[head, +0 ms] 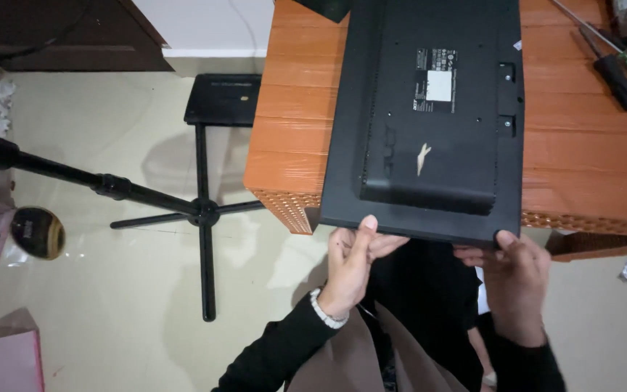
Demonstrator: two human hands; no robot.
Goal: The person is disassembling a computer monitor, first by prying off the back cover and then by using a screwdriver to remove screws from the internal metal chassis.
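A black flat monitor (pixel 429 123) lies face down on an orange wooden table (pixel 292 109), its back panel with a white label facing up. My left hand (pixel 353 254) grips the monitor's near edge at the left, thumb on top. My right hand (pixel 511 268) holds the same near edge at the right corner, thumb on top too. Both arms wear black sleeves; a beaded bracelet sits on my left wrist. The near edge overhangs the table's front.
A black-handled screwdriver (pixel 615 76) and small tools lie on the table at the far right. A black tripod stand (pixel 201 210) with a small black plate stands on the beige floor to the left. Pink boxes (pixel 1 363) sit at the lower left.
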